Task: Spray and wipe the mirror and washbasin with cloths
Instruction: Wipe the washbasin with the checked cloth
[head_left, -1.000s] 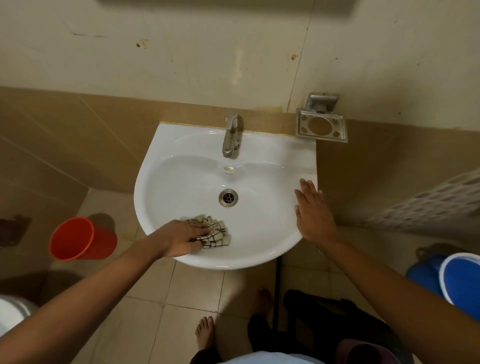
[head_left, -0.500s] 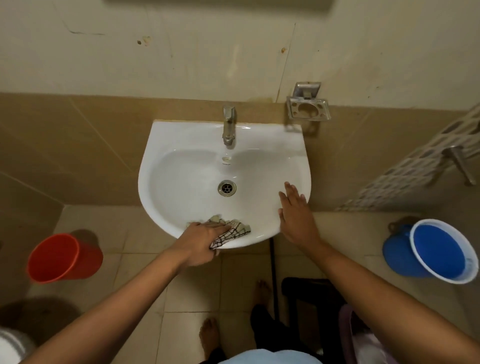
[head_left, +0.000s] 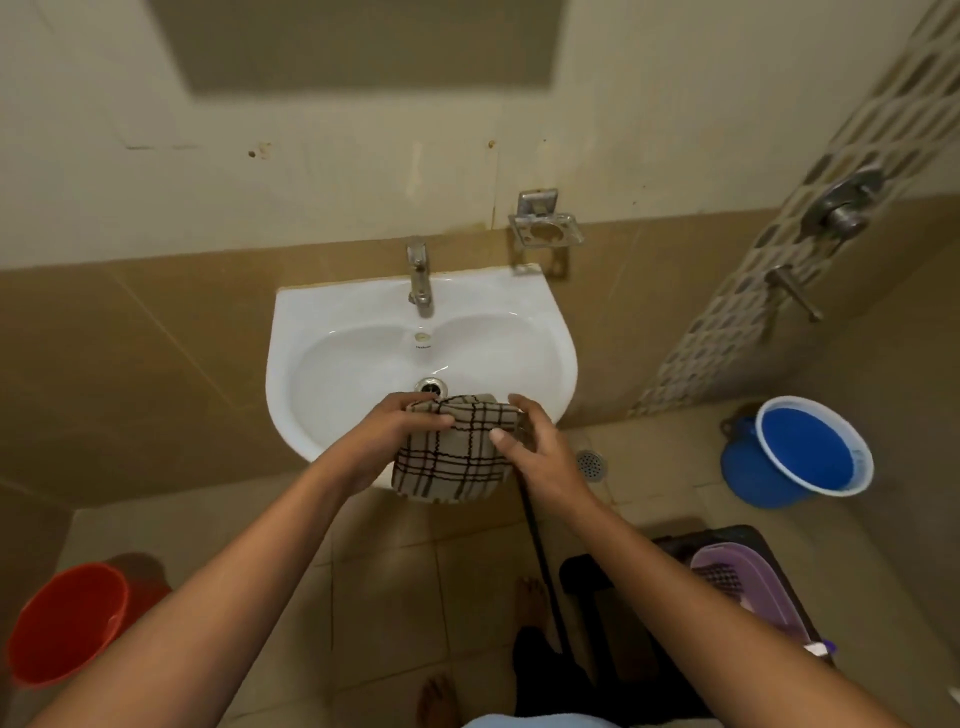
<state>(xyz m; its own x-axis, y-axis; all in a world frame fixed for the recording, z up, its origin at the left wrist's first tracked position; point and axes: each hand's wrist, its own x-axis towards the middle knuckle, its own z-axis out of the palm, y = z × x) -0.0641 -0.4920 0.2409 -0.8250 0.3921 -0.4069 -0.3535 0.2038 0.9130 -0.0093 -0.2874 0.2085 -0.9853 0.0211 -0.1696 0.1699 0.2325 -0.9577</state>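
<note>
A white washbasin (head_left: 337, 364) hangs on the tiled wall, with a metal tap (head_left: 418, 278) at its back and a drain (head_left: 430, 385) in the bowl. Above its front rim I hold a beige checked cloth (head_left: 452, 460) in both hands. My left hand (head_left: 387, 434) grips its upper left edge. My right hand (head_left: 530, 444) holds the right edge, thumb on top. The cloth hangs down over the rim. The lower edge of the mirror (head_left: 363, 47) shows on the wall above.
An empty metal soap holder (head_left: 545, 231) is fixed right of the tap. A blue bucket (head_left: 800, 452) stands on the floor at right, an orange bucket (head_left: 67, 621) at lower left, a purple basket (head_left: 748, 592) at lower right. Wall taps (head_left: 841, 208) stick out at right. A floor drain (head_left: 591, 463) lies beside the basin.
My left hand has lifted the cloth off the basin's front rim. My right hand left the rim and took the cloth's right edge. The view pulled back and up.
</note>
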